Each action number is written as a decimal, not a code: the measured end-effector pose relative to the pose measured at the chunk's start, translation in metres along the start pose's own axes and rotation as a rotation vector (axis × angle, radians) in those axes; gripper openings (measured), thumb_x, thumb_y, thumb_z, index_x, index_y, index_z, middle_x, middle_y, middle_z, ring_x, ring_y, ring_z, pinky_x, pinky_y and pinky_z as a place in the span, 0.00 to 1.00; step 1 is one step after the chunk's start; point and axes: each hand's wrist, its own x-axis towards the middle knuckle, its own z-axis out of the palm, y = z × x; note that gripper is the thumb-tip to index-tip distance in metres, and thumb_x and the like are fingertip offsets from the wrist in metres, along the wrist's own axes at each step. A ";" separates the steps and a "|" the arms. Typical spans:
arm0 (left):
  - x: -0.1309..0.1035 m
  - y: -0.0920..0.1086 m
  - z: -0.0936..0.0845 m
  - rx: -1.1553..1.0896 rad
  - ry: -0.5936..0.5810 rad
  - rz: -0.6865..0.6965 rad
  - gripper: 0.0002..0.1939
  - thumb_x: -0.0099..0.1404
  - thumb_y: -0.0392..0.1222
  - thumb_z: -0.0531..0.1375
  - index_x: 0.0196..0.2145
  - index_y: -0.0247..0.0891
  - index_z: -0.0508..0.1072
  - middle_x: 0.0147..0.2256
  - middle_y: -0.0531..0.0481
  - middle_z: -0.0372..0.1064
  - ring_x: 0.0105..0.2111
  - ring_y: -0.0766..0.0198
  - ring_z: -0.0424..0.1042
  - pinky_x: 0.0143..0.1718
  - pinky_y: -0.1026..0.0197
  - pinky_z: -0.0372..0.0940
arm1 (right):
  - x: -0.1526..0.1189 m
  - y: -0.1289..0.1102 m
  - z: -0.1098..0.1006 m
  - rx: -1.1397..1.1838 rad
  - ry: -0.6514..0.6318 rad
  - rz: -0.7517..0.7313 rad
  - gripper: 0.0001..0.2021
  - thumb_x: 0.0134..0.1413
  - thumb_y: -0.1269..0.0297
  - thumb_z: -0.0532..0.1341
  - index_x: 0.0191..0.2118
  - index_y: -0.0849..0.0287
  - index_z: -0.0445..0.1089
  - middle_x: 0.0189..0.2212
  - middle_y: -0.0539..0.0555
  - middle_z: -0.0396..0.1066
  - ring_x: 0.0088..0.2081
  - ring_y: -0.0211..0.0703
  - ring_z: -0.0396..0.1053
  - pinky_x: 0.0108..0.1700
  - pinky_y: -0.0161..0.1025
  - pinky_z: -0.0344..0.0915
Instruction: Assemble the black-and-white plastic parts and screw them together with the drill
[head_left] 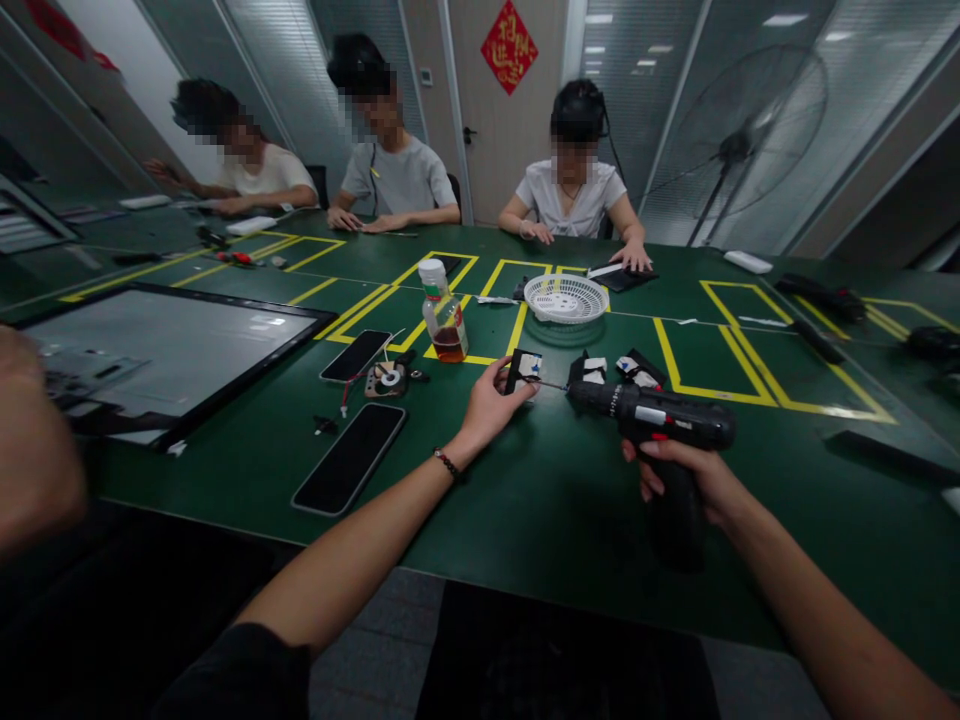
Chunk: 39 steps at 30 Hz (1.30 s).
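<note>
One bottle (443, 310), amber liquid (450, 346) inside; left hand (489, 408) pinching black piece (516, 371), right hand (694, 468) gripping drill (675, 415).

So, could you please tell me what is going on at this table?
A person's right hand grips a black cordless drill, with its bit directed toward a small black-and-white part in the left hand. Whether the bit touches it is hard to tell. Two similar parts lie just beyond the drill. Beyond the hands stands a white plastic basket, and three other people sit across the green table.
</note>
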 end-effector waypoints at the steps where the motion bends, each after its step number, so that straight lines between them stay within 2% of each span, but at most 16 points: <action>1: 0.001 -0.001 0.000 0.005 -0.020 -0.013 0.38 0.54 0.46 0.72 0.60 0.36 0.65 0.53 0.38 0.72 0.51 0.53 0.73 0.56 0.50 0.66 | 0.000 0.000 0.000 0.011 0.001 0.003 0.11 0.57 0.62 0.63 0.42 0.63 0.75 0.25 0.54 0.73 0.20 0.39 0.65 0.28 0.41 0.71; 6: 0.004 -0.002 -0.005 0.164 -0.085 -0.013 0.44 0.52 0.49 0.72 0.63 0.36 0.62 0.57 0.37 0.68 0.54 0.53 0.70 0.56 0.51 0.65 | 0.002 -0.003 0.002 0.039 -0.018 -0.004 0.10 0.56 0.62 0.63 0.39 0.63 0.75 0.26 0.54 0.73 0.20 0.37 0.62 0.28 0.42 0.71; 10: 0.003 0.003 -0.009 0.276 -0.113 0.009 0.43 0.53 0.49 0.71 0.63 0.37 0.63 0.57 0.38 0.68 0.53 0.52 0.70 0.56 0.50 0.65 | 0.002 -0.003 0.003 0.036 -0.027 -0.009 0.09 0.56 0.62 0.63 0.36 0.63 0.75 0.26 0.53 0.71 0.20 0.36 0.60 0.27 0.41 0.70; 15: 0.000 0.012 -0.014 0.449 -0.120 0.108 0.41 0.54 0.48 0.70 0.63 0.40 0.64 0.57 0.40 0.69 0.54 0.49 0.70 0.55 0.49 0.65 | 0.002 -0.006 -0.003 0.030 -0.069 0.064 0.11 0.57 0.61 0.62 0.36 0.64 0.75 0.18 0.50 0.66 0.20 0.37 0.60 0.28 0.39 0.69; 19: -0.001 0.018 -0.023 0.589 -0.090 0.177 0.42 0.54 0.47 0.69 0.64 0.41 0.62 0.58 0.40 0.68 0.55 0.45 0.69 0.56 0.46 0.64 | -0.003 -0.011 -0.008 0.052 -0.021 0.084 0.10 0.55 0.60 0.63 0.35 0.63 0.74 0.22 0.51 0.68 0.19 0.35 0.58 0.27 0.38 0.69; 23: 0.000 0.022 -0.029 0.634 -0.082 0.219 0.43 0.53 0.46 0.70 0.65 0.41 0.62 0.59 0.40 0.66 0.56 0.43 0.68 0.59 0.44 0.61 | -0.021 -0.012 -0.018 0.087 0.043 0.106 0.10 0.56 0.61 0.63 0.36 0.64 0.75 0.25 0.52 0.69 0.20 0.33 0.57 0.27 0.38 0.68; 27: 0.002 0.019 -0.028 0.483 -0.048 0.159 0.41 0.52 0.46 0.71 0.62 0.42 0.66 0.57 0.39 0.68 0.54 0.46 0.70 0.57 0.45 0.63 | -0.052 -0.012 -0.035 0.083 0.114 0.229 0.13 0.58 0.58 0.61 0.38 0.64 0.76 0.18 0.51 0.65 0.21 0.37 0.62 0.29 0.37 0.69; 29: 0.005 0.015 -0.024 0.337 -0.021 0.086 0.39 0.52 0.47 0.72 0.60 0.40 0.68 0.54 0.39 0.71 0.52 0.49 0.72 0.56 0.47 0.65 | -0.068 -0.015 -0.046 0.071 0.174 0.308 0.15 0.59 0.56 0.61 0.41 0.65 0.77 0.18 0.53 0.67 0.22 0.40 0.66 0.29 0.36 0.70; 30: 0.007 0.014 -0.022 0.248 -0.006 0.038 0.38 0.51 0.46 0.72 0.59 0.38 0.69 0.53 0.39 0.72 0.51 0.51 0.72 0.55 0.48 0.66 | -0.076 -0.017 -0.052 0.064 0.216 0.343 0.16 0.59 0.56 0.62 0.42 0.64 0.77 0.21 0.55 0.71 0.24 0.41 0.68 0.29 0.36 0.71; 32: 0.009 0.011 -0.017 0.045 0.005 -0.077 0.38 0.52 0.45 0.72 0.58 0.35 0.68 0.52 0.38 0.72 0.49 0.53 0.74 0.53 0.50 0.69 | -0.088 -0.021 -0.067 0.050 0.319 0.370 0.15 0.57 0.58 0.64 0.46 0.62 0.76 0.34 0.61 0.78 0.28 0.42 0.73 0.31 0.36 0.73; 34: 0.009 0.010 -0.013 -0.148 -0.007 -0.184 0.38 0.53 0.44 0.72 0.59 0.34 0.66 0.52 0.37 0.72 0.48 0.54 0.75 0.49 0.51 0.72 | -0.095 -0.024 -0.086 0.013 0.417 0.363 0.16 0.55 0.58 0.67 0.49 0.56 0.75 0.50 0.64 0.76 0.35 0.46 0.76 0.33 0.38 0.75; 35: 0.009 0.010 -0.012 -0.220 -0.016 -0.222 0.37 0.54 0.44 0.71 0.59 0.34 0.66 0.52 0.37 0.72 0.47 0.54 0.75 0.48 0.52 0.73 | -0.097 -0.026 -0.098 -0.034 0.463 0.359 0.17 0.54 0.57 0.67 0.49 0.54 0.75 0.53 0.64 0.74 0.38 0.49 0.77 0.34 0.40 0.75; 37: 0.007 0.011 -0.010 -0.301 -0.024 -0.261 0.36 0.55 0.44 0.71 0.59 0.34 0.66 0.53 0.37 0.71 0.47 0.54 0.75 0.46 0.52 0.75 | -0.099 -0.028 -0.124 -0.228 0.555 0.370 0.17 0.52 0.51 0.67 0.45 0.54 0.78 0.50 0.67 0.76 0.39 0.55 0.78 0.34 0.45 0.75; 39: 0.006 0.011 -0.009 -0.329 -0.022 -0.270 0.36 0.55 0.43 0.71 0.59 0.35 0.66 0.52 0.37 0.72 0.47 0.54 0.75 0.47 0.52 0.75 | -0.099 -0.030 -0.149 -0.632 0.660 0.333 0.19 0.50 0.44 0.67 0.34 0.57 0.80 0.36 0.71 0.79 0.33 0.59 0.78 0.31 0.49 0.72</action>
